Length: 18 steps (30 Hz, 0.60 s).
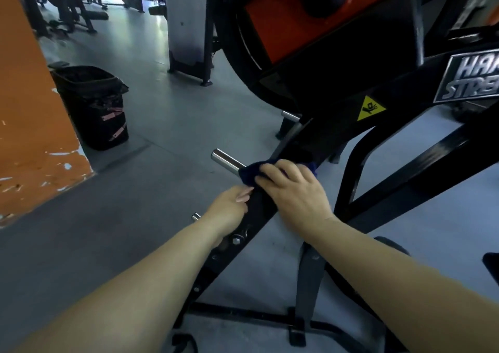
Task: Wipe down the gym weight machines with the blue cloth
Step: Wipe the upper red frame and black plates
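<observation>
A black weight machine with orange panels fills the right side; its slanted black frame bar runs from bottom centre up to the right. The dark blue cloth is bunched on that bar at the base of a chrome weight peg. My right hand lies over the cloth, fingers curled on it, pressing it against the bar. Just below, my left hand grips the left edge of the same bar. Most of the cloth is hidden under my right hand.
A black bin with a liner stands at the left beside an orange pillar. More chrome pegs stick out of the frame, one above and one below. Other machines stand at the back left. Grey floor lies open between.
</observation>
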Each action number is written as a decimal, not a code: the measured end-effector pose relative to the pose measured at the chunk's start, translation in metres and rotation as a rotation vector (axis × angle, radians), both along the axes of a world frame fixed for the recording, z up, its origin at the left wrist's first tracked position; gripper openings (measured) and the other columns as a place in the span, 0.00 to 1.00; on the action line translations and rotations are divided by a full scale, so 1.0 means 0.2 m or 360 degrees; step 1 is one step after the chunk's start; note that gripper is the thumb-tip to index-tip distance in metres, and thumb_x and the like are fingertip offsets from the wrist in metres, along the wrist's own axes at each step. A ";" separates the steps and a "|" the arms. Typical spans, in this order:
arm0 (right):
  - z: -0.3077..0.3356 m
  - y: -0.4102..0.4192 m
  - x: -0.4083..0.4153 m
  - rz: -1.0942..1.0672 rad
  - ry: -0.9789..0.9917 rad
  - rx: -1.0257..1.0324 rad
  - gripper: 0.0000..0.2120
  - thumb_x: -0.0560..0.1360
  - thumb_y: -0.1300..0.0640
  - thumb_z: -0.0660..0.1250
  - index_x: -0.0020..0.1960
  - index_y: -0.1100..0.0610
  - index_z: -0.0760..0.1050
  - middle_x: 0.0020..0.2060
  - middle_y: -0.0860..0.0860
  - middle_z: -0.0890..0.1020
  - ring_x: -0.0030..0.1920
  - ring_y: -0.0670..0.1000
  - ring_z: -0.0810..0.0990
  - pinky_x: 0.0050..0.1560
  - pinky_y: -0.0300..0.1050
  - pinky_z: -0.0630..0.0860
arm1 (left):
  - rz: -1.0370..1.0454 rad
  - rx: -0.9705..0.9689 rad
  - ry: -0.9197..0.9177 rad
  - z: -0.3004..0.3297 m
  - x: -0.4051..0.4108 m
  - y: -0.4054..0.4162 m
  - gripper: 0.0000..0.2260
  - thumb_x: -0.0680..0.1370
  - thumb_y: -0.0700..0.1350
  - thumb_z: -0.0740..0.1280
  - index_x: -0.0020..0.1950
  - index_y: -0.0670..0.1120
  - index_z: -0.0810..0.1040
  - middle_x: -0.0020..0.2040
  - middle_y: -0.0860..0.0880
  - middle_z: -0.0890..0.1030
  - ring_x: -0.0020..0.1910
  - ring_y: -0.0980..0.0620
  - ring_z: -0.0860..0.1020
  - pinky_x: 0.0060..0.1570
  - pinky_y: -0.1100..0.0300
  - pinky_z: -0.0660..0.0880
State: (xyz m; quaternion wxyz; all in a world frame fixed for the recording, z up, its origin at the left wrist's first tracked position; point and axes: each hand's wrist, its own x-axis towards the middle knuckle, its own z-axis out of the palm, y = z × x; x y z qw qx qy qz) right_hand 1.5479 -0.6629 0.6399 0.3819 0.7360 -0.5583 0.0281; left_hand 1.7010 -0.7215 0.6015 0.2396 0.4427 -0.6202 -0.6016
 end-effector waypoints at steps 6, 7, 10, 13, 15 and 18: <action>0.27 -0.11 0.21 -0.0661 0.0014 -0.0081 0.17 0.75 0.57 0.58 0.58 0.57 0.80 0.61 0.55 0.77 0.65 0.59 0.71 0.66 0.51 0.58 | 0.0146 0.0073 0.0085 -0.07 -0.01 0.00 0.26 0.77 0.28 0.53 0.70 0.49 0.71 0.62 0.53 0.74 0.54 0.59 0.75 0.42 0.75 0.71; 0.23 -0.13 0.26 -0.0715 0.0079 0.0115 0.19 0.76 0.55 0.55 0.61 0.56 0.78 0.61 0.55 0.76 0.66 0.59 0.70 0.66 0.52 0.56 | 0.0197 0.0110 0.0086 -0.08 -0.03 0.00 0.25 0.77 0.29 0.53 0.68 0.49 0.73 0.61 0.52 0.75 0.49 0.60 0.76 0.41 0.72 0.72; 0.05 -0.15 0.37 -0.0533 0.0176 0.0865 0.17 0.80 0.55 0.56 0.65 0.54 0.76 0.62 0.52 0.75 0.66 0.57 0.68 0.65 0.50 0.60 | 0.0172 0.0006 -0.0090 -0.13 -0.06 0.01 0.13 0.82 0.35 0.53 0.63 0.42 0.72 0.56 0.44 0.77 0.41 0.53 0.75 0.33 0.68 0.76; 0.11 -0.13 0.29 -0.0450 0.0159 0.0727 0.16 0.78 0.57 0.58 0.62 0.52 0.78 0.61 0.51 0.76 0.67 0.57 0.69 0.68 0.49 0.60 | 0.0268 0.0272 0.0096 -0.15 -0.02 0.01 0.19 0.81 0.32 0.53 0.70 0.43 0.70 0.62 0.49 0.74 0.46 0.58 0.74 0.31 0.75 0.70; 0.20 -0.12 0.17 -0.0442 0.0110 0.0124 0.18 0.74 0.59 0.56 0.56 0.53 0.81 0.59 0.53 0.79 0.65 0.59 0.72 0.68 0.50 0.59 | 0.0224 0.0172 0.0056 -0.15 0.02 0.00 0.21 0.79 0.31 0.53 0.69 0.46 0.72 0.66 0.51 0.74 0.59 0.57 0.73 0.49 0.70 0.68; 0.18 -0.11 0.08 -0.0296 -0.0193 -0.0434 0.15 0.73 0.61 0.60 0.55 0.55 0.81 0.59 0.55 0.80 0.66 0.59 0.71 0.72 0.53 0.56 | 0.0204 0.0065 0.0069 -0.12 0.03 -0.02 0.19 0.80 0.32 0.54 0.65 0.47 0.75 0.63 0.51 0.77 0.59 0.57 0.74 0.58 0.62 0.68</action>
